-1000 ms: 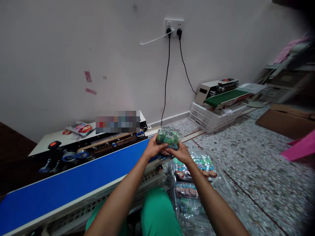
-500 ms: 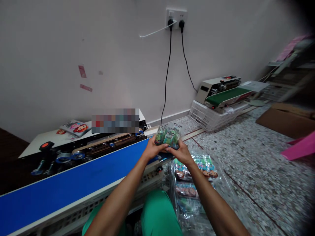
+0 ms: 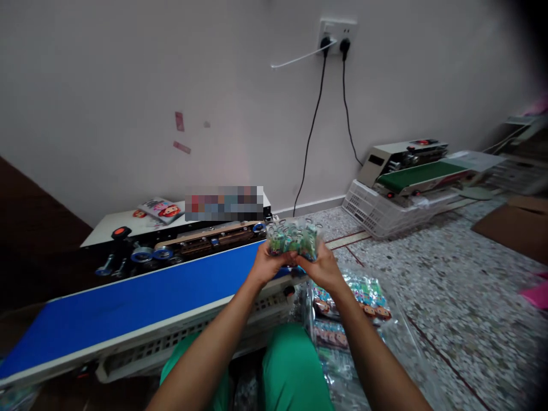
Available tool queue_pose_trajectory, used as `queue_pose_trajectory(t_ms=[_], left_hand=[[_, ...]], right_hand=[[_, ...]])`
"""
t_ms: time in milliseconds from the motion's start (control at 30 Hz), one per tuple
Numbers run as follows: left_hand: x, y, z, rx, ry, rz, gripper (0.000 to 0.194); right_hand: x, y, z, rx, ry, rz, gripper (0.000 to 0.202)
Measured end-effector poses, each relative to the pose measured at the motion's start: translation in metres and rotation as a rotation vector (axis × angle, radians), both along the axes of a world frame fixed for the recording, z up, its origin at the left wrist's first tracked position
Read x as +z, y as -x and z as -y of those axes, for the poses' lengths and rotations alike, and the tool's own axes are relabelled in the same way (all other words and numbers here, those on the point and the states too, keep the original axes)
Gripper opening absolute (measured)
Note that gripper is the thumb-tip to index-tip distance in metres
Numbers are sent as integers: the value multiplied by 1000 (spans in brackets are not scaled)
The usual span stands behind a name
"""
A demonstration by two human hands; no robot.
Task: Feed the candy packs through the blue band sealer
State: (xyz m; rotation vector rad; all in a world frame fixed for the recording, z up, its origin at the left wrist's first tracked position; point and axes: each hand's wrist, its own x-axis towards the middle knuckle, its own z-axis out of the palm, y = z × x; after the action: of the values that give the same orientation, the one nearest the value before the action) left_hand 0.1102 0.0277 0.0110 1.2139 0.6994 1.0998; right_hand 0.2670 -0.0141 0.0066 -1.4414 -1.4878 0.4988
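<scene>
Between them, my left hand (image 3: 268,264) and my right hand (image 3: 322,267) grip a clear plastic bag of small green-labelled packets (image 3: 293,238), with rounded clear tops along its upper edge. Both thumbs press on its near side and the fingers wrap behind it, partly hidden. The bag is held above the right end of the blue conveyor belt (image 3: 162,297). Below my right forearm, a large clear plastic bag (image 3: 398,325) holds several colourful printed packs (image 3: 372,294) with cartoon faces.
Behind the belt stands a sealing machine (image 3: 197,242) with a printed pouch (image 3: 161,210) on top. A second machine with a green belt (image 3: 423,176) rests on a white crate (image 3: 372,214) by the wall. A cardboard box (image 3: 514,228) lies at right. Black cords (image 3: 311,137) hang from a socket.
The view has swung left, so the surroundings appear shifted right. Both hands still hold the bag of packets, which now looks wider and turned a little toward me.
</scene>
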Motion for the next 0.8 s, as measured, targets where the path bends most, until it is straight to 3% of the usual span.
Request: queue_pose_trajectory(t_ms=[100,200,433,533,633,800], left_hand=[[2,20,7,94,67,48,38],[3,40,10,121,126,91,43],[7,72,8,218,170,169,44],[4,79,3,342,157,214,42],[-1,83,-2,472,152,271,43],[-9,87,-9,527,152,296,46]], right_hand=[[11,19,2,128,4,-82,55],[10,40,1,245,12,-264,41],[6,82,-31,87,-61,-562,39],[8,97,-42,122,-71,-661,42],[5,110,-51,161,-129,-723,32],[-5,116,-73,-25,-242,-857,27]])
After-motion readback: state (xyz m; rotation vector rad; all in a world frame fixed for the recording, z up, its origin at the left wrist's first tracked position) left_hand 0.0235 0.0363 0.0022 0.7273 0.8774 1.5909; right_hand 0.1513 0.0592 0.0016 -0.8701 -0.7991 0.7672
